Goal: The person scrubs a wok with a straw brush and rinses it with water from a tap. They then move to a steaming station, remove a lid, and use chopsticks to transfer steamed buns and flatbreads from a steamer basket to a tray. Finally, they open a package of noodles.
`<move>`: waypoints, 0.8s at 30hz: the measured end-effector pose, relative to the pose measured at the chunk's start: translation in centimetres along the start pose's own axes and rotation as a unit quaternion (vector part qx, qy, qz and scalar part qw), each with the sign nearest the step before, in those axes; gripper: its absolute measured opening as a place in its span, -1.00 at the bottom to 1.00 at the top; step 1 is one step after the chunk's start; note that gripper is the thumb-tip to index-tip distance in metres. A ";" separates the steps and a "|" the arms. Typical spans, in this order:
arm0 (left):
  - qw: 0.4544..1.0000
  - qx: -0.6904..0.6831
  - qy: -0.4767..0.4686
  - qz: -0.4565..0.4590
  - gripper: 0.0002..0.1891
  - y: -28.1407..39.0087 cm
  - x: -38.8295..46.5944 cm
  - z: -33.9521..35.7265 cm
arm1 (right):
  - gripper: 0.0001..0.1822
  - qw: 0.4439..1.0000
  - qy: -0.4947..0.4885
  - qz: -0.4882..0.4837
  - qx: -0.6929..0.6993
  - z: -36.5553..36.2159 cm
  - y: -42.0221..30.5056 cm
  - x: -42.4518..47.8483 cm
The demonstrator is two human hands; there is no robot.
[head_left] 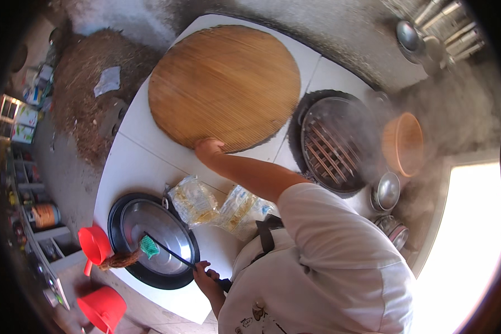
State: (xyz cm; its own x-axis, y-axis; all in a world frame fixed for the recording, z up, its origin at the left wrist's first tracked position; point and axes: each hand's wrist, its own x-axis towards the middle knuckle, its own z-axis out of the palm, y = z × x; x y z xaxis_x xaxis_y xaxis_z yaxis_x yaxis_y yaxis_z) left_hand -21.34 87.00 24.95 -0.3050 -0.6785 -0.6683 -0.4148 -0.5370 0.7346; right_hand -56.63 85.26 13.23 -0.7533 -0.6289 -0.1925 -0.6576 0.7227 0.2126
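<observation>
My right hand (209, 148) grips the near edge of a big round mat of thin parallel stalks (229, 83), which lies on the white tiled counter (137, 156). My left hand (205, 276) holds a thin black rod (173, 255) that slants over a round metal lid (158, 217) on a black basin (119, 246). A green mesh scrubber (149, 246) and a brown fibre bundle (121, 260) lie at the basin. Two clear plastic packages (194, 200) with printing lie between my hands. Right of the mat, a steaming wok (332, 144) has a wooden rack (327, 152) in it.
An orange-brown bowl (403, 144) and metal bowls (387, 192) stand beyond the wok. A red scoop (94, 244) is at the counter's left edge, with a red bucket (102, 309) below it. Straw (83, 100) lies on the floor. Ladles (408, 35) hang on the wall.
</observation>
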 end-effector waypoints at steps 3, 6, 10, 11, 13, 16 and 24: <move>1.000 0.005 -0.002 0.003 -0.76 0.2 -0.1 -0.4 | -0.64 0.997 0.023 -0.020 -0.077 -1.2 0.2 -1.5; 1.000 0.018 -0.009 0.016 -0.76 0.4 -0.3 -0.9 | -0.63 0.994 0.031 -0.036 -0.101 -4.0 1.0 -2.6; 0.998 0.017 -0.036 0.040 -0.76 0.8 -0.4 -0.9 | -0.61 0.987 0.110 -0.105 -0.056 -8.4 3.6 -3.2; 0.998 0.014 -0.048 0.045 -0.76 0.6 -0.1 -1.0 | -0.63 0.984 0.141 -0.100 -0.037 -9.9 4.7 -3.2; 0.996 0.005 -0.065 0.053 -0.76 -0.1 0.8 -1.4 | -0.70 0.979 0.189 -0.071 0.020 -14.2 7.8 -3.8; 0.996 -0.020 -0.068 0.061 -0.76 0.5 0.5 -0.2 | -0.76 0.978 0.203 -0.044 0.034 -24.3 15.9 -7.1; 0.942 0.193 -0.151 0.230 -0.73 0.6 -0.2 3.8 | -0.71 0.909 0.368 0.148 0.127 -30.9 38.7 -10.5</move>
State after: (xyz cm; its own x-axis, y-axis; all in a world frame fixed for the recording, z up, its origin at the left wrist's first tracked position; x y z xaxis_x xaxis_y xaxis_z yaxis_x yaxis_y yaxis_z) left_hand -24.77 88.68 25.05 -0.7345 -0.5902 -0.3349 -0.4417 0.0413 0.8962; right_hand -74.36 110.99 53.06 -0.7578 -0.3506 0.5502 -0.4744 0.8751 -0.0958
